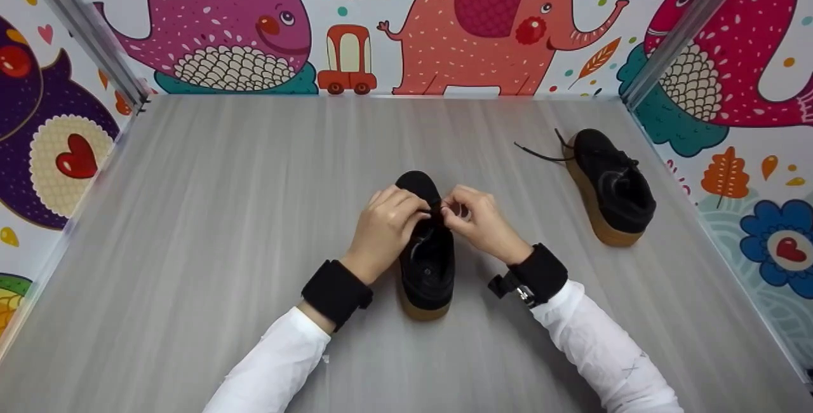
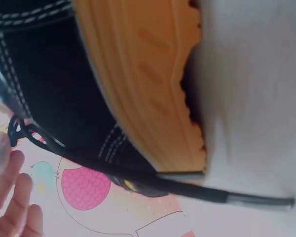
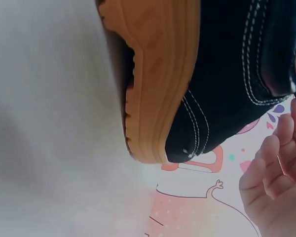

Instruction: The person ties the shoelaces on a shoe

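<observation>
At centre, the black shoe point(image 1: 435, 289) is apparently being tied: its lace point(image 2: 187, 188) is being pinched by the left hand point(image 1: 386, 225) at ten o'clock and the right hand point(image 1: 479, 215) at two. No finished bow is being shown. Farther towards two, the second shoe point(image 1: 587, 194) is lying loose-laced. Sleeved forearms point(image 1: 273, 365) are being slanted in from eight and four.

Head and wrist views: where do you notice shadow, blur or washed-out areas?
Head view: middle shoe fairly crisp, soft shadow by the right wristband; left wrist view: dark shadow under the sole, tabletop pale and soft; right wrist view: printed wall washed out, tabletop blurred.
</observation>
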`<state>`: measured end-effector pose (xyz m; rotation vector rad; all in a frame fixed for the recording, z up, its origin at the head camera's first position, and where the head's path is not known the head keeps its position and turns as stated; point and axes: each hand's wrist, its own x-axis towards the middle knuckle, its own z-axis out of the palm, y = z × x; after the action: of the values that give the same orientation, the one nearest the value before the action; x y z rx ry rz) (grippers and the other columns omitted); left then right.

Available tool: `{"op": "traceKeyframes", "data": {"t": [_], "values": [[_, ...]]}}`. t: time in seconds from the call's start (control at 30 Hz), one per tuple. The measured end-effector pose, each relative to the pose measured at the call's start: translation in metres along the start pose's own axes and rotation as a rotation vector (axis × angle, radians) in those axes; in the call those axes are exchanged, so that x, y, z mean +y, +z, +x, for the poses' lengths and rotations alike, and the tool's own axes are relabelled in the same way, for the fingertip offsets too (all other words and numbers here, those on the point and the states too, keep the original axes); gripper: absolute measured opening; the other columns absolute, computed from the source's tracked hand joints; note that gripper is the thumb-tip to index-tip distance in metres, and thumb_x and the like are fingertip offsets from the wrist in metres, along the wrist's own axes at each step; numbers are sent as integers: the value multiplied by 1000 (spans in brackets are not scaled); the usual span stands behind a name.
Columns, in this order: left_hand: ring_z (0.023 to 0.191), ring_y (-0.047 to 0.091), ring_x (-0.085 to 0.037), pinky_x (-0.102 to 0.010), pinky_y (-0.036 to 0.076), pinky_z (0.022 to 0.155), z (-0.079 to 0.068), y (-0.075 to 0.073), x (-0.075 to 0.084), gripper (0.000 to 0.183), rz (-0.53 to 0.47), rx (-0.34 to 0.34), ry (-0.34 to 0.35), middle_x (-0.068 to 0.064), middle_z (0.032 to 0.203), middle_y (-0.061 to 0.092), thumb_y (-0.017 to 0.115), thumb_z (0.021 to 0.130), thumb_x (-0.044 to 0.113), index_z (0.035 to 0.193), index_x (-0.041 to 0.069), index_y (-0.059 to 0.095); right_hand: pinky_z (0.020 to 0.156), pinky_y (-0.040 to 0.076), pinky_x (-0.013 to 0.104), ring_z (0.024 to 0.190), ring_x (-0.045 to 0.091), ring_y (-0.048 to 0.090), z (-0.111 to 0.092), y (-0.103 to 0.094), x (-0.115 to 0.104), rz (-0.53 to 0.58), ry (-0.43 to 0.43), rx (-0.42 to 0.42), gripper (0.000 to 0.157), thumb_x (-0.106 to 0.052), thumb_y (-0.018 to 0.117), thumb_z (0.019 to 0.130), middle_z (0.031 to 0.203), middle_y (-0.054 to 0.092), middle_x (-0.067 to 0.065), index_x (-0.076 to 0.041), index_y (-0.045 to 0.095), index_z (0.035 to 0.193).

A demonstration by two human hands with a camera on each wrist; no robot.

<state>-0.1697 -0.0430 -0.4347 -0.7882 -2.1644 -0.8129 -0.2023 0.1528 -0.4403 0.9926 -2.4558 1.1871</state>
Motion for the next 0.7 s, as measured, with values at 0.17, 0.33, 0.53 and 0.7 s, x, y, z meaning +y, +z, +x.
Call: {"op": "traceKeyframes", "data": {"t": [0.17,0.33,0.53,0.7], "values": [[82,57,-18,-31,45,72,-1,-3,-2,7,23,-36,0,0,83,65,70,84,14,85,9,65,56,39,19,64,12,51,0,-5,0,-38,-27,-5,10,1,58,79,70,54,1,-8,59,74],[82,57,-18,-31,46,76,-3,-8,-4,8,34,-83,8,-1,85,64,68,86,14,87,8,64,51,37,18,58,9,48,0,-11,2,-56,-53,-6,10,1,60,77,67,54,0,-8,59,71],[81,55,-18,-30,44,72,-5,-13,-6,6,47,-123,26,-2,86,64,67,87,12,88,7,64,50,39,18,58,4,46,-2,-18,4,-79,-45,-71,10,1,59,78,67,55,-1,-8,59,73],[81,55,-19,-30,44,71,-5,-17,-9,4,72,-145,42,-2,85,64,67,87,9,89,6,64,51,39,18,60,3,46,-3,-25,9,-98,-78,-103,10,3,59,77,69,54,-2,-7,60,76]]}}
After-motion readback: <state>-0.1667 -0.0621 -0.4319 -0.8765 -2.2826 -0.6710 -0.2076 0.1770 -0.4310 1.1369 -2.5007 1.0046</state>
